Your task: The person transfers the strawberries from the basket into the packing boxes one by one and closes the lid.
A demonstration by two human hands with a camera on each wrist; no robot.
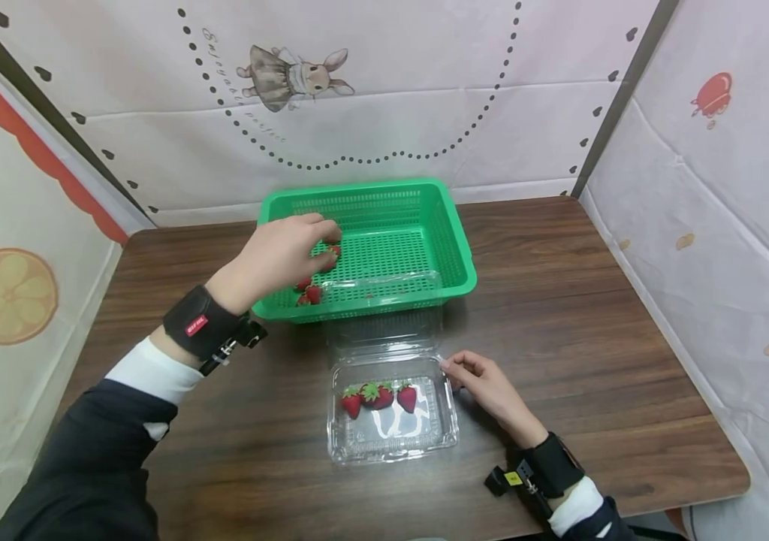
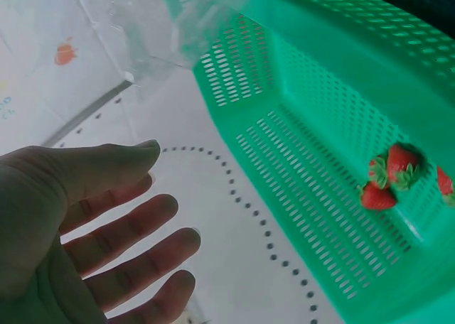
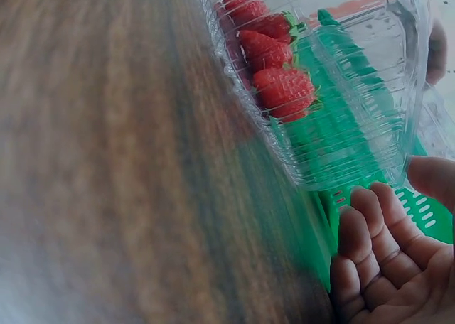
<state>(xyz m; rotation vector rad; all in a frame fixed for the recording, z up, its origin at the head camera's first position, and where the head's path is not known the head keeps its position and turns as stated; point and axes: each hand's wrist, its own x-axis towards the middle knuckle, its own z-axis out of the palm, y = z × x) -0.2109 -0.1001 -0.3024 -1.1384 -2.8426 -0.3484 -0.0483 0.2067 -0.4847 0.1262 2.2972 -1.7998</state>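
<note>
Two bare hands are at work over a brown wood-grain table [image 1: 580, 338], and I follow them from a distance. The left hand [image 1: 286, 252] hangs over the left side of a green slotted basket [image 1: 391, 244], thumb apart from loosely bent fingers, grasping nothing that I can see. A few loose strawberries [image 1: 313, 294] lie in the basket near its left end, close to that hand. The right hand [image 1: 491, 391] pinches the far right corner of a clear plastic box [image 1: 364, 442], which sits on the table in front of the basket. Inside the box is a short row of strawberries [image 1: 377, 395]; their overlap keeps me from a sure count. The clear lid [image 1: 384, 327] is folded back, its far edge over the basket's near wall. I judge the step in hand to be picking a berry from the basket. To do it well, I would lower the left fingertips around one berry, pinch lightly at its sides so the soft flesh does not bruise, and lift straight up, well away from the lid's edge. Meanwhile I would have the right hand steady the box without squeezing, since thin plastic probably flexes and slides easily
</note>
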